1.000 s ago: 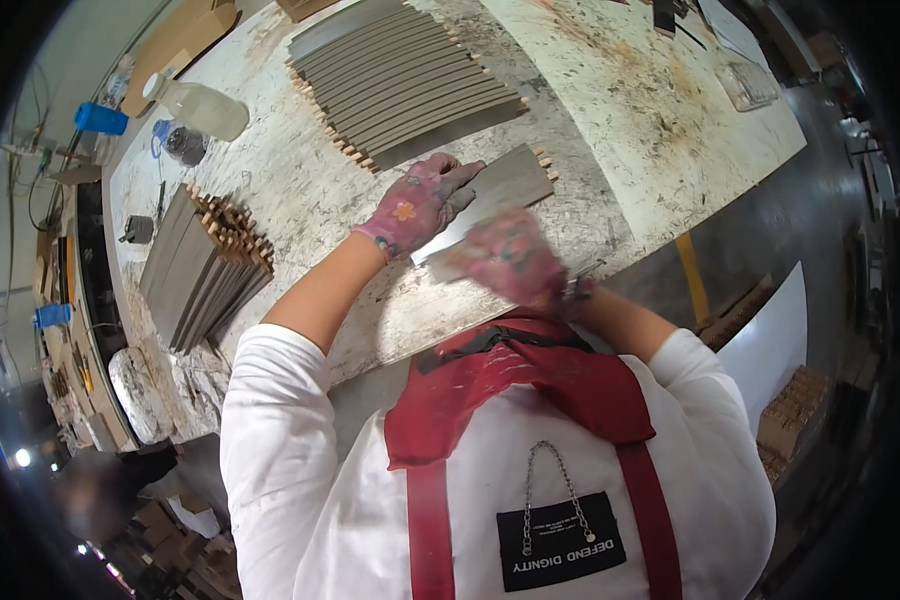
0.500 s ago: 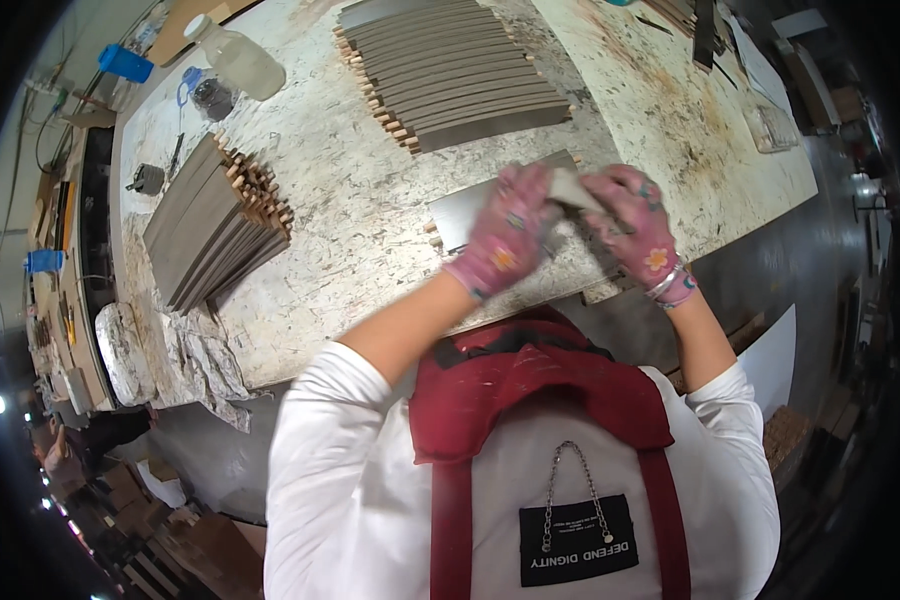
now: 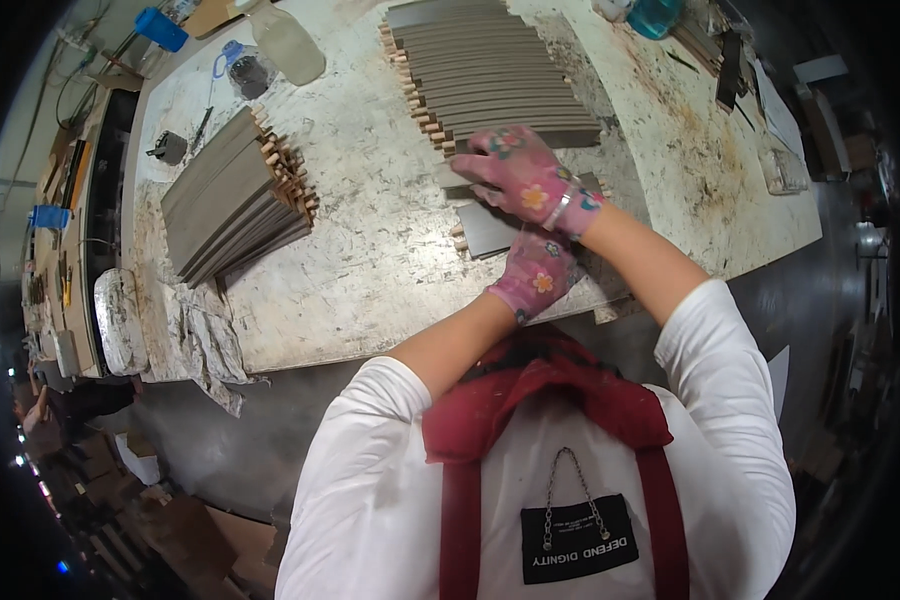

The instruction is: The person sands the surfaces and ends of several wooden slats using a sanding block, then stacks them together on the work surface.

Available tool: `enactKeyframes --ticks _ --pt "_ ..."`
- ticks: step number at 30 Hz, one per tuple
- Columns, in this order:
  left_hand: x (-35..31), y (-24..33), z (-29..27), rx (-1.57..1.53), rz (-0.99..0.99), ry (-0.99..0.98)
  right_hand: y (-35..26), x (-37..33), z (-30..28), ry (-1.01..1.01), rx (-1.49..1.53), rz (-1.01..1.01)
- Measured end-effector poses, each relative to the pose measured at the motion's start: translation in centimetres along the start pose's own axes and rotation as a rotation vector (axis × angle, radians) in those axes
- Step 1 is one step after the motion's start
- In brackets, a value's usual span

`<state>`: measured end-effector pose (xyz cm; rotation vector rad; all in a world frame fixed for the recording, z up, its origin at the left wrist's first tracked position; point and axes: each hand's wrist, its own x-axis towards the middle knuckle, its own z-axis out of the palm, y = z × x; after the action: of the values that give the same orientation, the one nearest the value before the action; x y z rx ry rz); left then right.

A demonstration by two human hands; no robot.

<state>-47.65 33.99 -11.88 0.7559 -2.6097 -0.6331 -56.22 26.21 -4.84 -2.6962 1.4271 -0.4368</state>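
Both hands wear pink flowered gloves. My right hand point(image 3: 522, 178) reaches across to the near end of a row of overlapping grey panels point(image 3: 500, 70). Its thumb and fingers straddle a narrow grey panel point(image 3: 456, 181), closed around it as far as I can see. Much of that panel is hidden under the palm. My left hand point(image 3: 538, 274) is below the right wrist, curled close to the table edge; its fingertips and whatever they hold are hidden. Between the hands lies a separate flat grey panel point(image 3: 484, 232) with pale wooden ends at its left.
A fanned stack of grey panels with wooden ends point(image 3: 235, 205) lies on the left of the paint-stained table point(image 3: 370, 290). Behind it stand a cloudy bottle point(image 3: 288, 45) and a small dark jar point(image 3: 247, 77). Crumpled cloth point(image 3: 205, 340) hangs over the front edge.
My right hand has swung left and away from me, crossing above the left hand. The pale piece between both hands earlier no longer shows there. The whole view has shifted slightly.
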Motion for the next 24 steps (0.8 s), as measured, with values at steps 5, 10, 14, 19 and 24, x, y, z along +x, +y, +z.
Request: enactKeyframes --ticks 5,10,14,19,24 --pt "-0.1 -1.7 -6.2 0.385 -0.040 0.195 0.7 -4.8 -6.2 0.182 0.309 0.174" --pt "0.5 -3.6 -8.1 0.091 -0.161 -0.081 1.6 -10.0 -8.2 0.245 0.412 0.309" --pt "0.9 -4.9 -9.7 0.026 -0.153 -0.269 1.4 -12.4 -8.4 0.352 0.707 0.460" --pt "2.2 -5.5 -10.3 0.200 -0.182 -0.121 2.1 -13.9 -6.5 0.356 0.809 0.526" --pt "-0.2 -6.4 -11.3 0.056 -0.228 0.008 1.7 -13.5 -6.7 0.389 0.701 0.431"
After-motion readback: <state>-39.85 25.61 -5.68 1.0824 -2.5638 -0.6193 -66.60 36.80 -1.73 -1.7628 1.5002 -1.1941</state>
